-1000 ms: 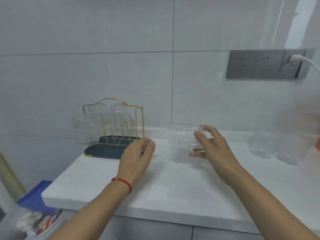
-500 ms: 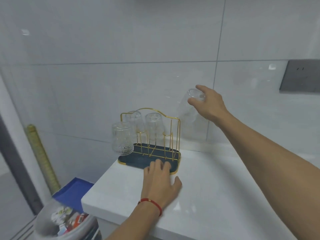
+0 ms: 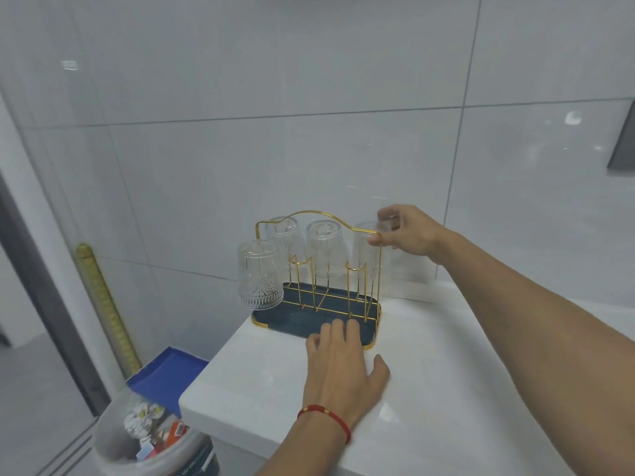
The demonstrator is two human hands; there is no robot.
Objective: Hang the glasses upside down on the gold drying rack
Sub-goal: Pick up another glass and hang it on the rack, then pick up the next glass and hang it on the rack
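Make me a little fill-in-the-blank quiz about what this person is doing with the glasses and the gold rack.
1. The right hand holds a glass turned ____ at the rack's right end.
2. The gold rack stands on a dark ____ tray.
3. The left hand rests on the white counter, its fingertips touching the ____.
4. Counting the held one, ____ glasses are at the rack.

Missing words: upside down; blue; tray; four

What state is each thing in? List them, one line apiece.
gold drying rack: upright on the counter.
front left glass: upside down on the rack.
two back glasses: upside down on the rack.
fourth glass: upside down, held at the rack's right end.
right hand: gripping the fourth glass.
left hand: flat, fingertips on the rack's tray.
bin: open, holding rubbish.
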